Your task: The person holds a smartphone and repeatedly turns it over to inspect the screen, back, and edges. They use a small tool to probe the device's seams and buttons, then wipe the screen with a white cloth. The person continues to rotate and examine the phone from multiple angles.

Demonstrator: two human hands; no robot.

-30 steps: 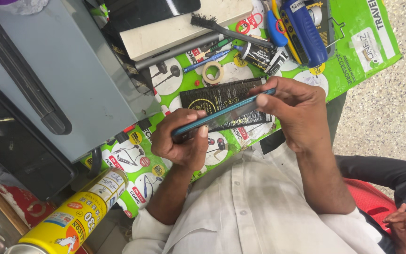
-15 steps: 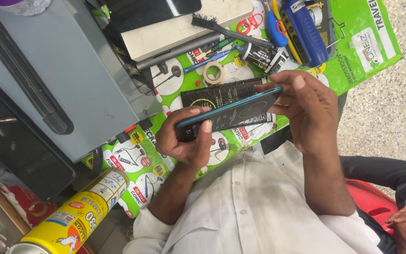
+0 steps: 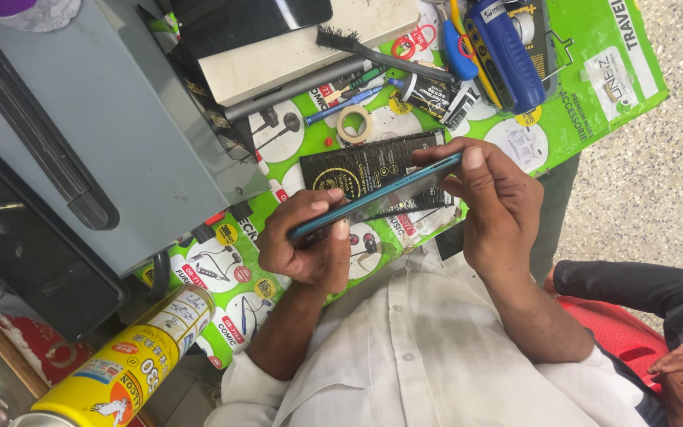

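Gripping the teal phone (image 3: 377,198) at each end, both hands' fingers hold it edge-up, slanting left-low to right-high.

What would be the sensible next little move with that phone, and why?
Probably slide the right hand thumb along the phone edge. The phone is held edge-up between both hands, the left hand gripping the lower end, and the right thumb presses the upper corner, as if working the seam. Whether it has opened cannot be seen.

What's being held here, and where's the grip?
A teal phone, gripped at both ends: left hand on the near end, right hand on the far end.
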